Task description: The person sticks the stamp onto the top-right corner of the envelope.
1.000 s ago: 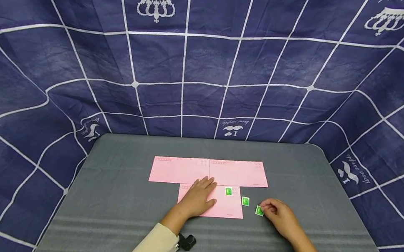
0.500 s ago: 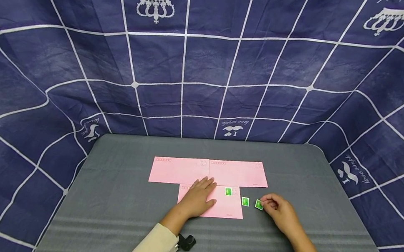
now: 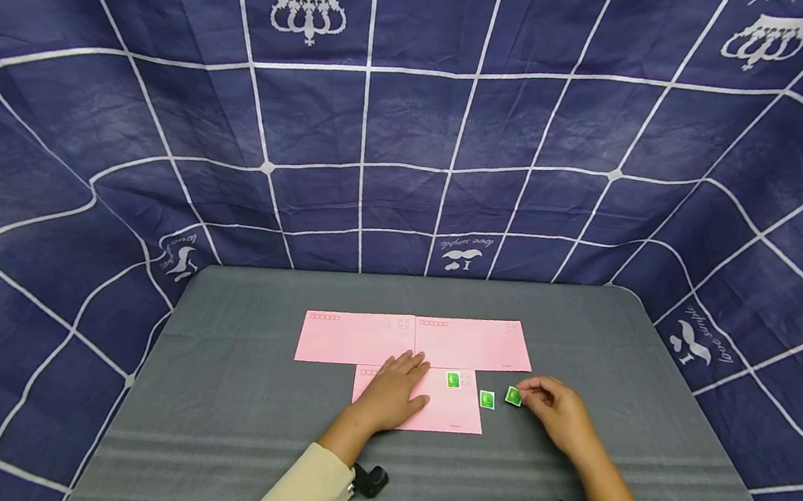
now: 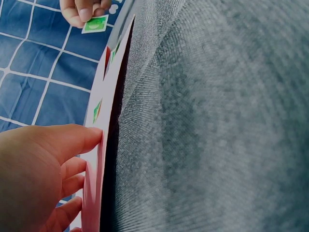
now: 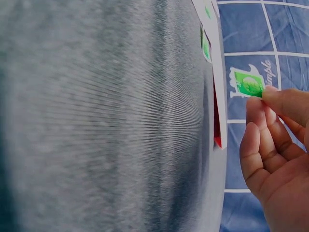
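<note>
The right hand (image 3: 556, 412) pinches a small green stamp (image 3: 514, 396) between thumb and finger by its right-hand edge; the right wrist view shows the stamp raised off the cloth, its printed face exposed. The left hand (image 3: 393, 393) lies with fingers extended on the left part of the near envelope (image 3: 452, 417), fingertips reaching over the lower edge of the envelopes beyond. Key relation: the near envelope lies to the left of the right hand, its long axis running left to right, so that its short right edge faces the held stamp. A loose stamp (image 3: 487, 400) sits in the gap between, just beside that edge and apart from the held one. The right hand is the nearer to both the loose stamp and this end of the envelope. A third stamp, the placed stamp (image 3: 453, 380), is on the near envelope towards its upper right corner, immediately left of a printed mark. Beyond, the far left envelope (image 3: 353, 341) and the far right envelope (image 3: 476, 343) lie end to end, short edges meeting; no stamp is seen on either. All rest on a grey-covered table (image 3: 236, 431), backed by blue checked cloth (image 3: 418, 119).
</note>
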### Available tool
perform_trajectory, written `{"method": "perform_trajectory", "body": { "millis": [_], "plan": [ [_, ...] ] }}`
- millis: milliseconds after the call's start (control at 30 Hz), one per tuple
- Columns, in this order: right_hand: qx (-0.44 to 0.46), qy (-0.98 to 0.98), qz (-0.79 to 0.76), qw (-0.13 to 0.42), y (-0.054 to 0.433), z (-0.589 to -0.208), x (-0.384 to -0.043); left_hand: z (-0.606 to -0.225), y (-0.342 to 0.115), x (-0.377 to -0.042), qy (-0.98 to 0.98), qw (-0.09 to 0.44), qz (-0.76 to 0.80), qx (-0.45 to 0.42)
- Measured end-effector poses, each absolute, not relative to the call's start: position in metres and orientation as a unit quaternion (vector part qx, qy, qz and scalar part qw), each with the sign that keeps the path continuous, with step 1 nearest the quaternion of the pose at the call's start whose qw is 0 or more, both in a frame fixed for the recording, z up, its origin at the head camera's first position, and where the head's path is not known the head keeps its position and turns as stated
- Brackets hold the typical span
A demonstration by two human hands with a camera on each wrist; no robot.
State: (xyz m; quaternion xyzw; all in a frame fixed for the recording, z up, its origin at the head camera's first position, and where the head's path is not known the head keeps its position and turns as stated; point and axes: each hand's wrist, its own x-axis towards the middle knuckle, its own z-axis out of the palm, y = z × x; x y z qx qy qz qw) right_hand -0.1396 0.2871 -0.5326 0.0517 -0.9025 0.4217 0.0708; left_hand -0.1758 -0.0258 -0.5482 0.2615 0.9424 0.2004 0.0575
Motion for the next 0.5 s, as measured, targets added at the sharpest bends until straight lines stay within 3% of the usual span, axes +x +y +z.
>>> {"method": "perform_trajectory", "body": {
  "millis": [500],
  "plan": [
    [0.07,-0.904,0.412,0.088,0.287,-0.527,-0.151,-0.546,-0.026,-0.176,0.942,0.067,0.198,0.261]
  ]
}}
